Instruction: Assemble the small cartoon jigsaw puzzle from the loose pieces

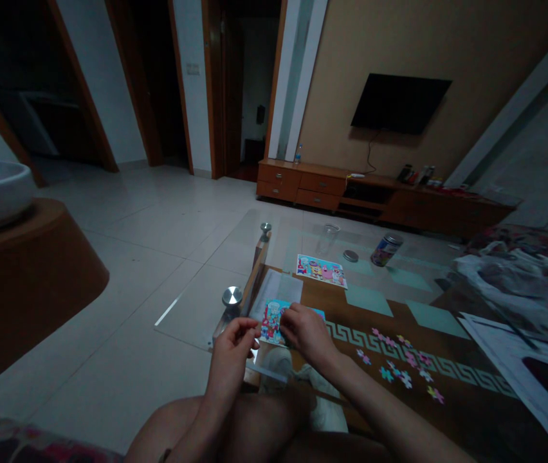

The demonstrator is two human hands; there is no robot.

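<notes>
A partly assembled jigsaw puzzle (272, 316) with a bright cartoon picture lies on the glass table at its near left part. My right hand (307, 329) is over the puzzle's right portion, fingers pinched together, and it covers part of the picture. Whatever is between those fingertips is hidden. Just left of the puzzle is my left hand (236, 344), its fingers curled in a pinch; I cannot make out what they hold. Loose puzzle pieces (404, 357) lie scattered to the right. Beyond the puzzle rests a printed picture card (321, 271) with cartoon figures.
A can (386, 249) stands on the far side of the table, with a round metal lid (350, 256) and a clear cup (329, 236) near it. Plastic bags (520, 283) and papers (520, 373) occupy the right side. Metal knobs (232, 296) rise along the table's left.
</notes>
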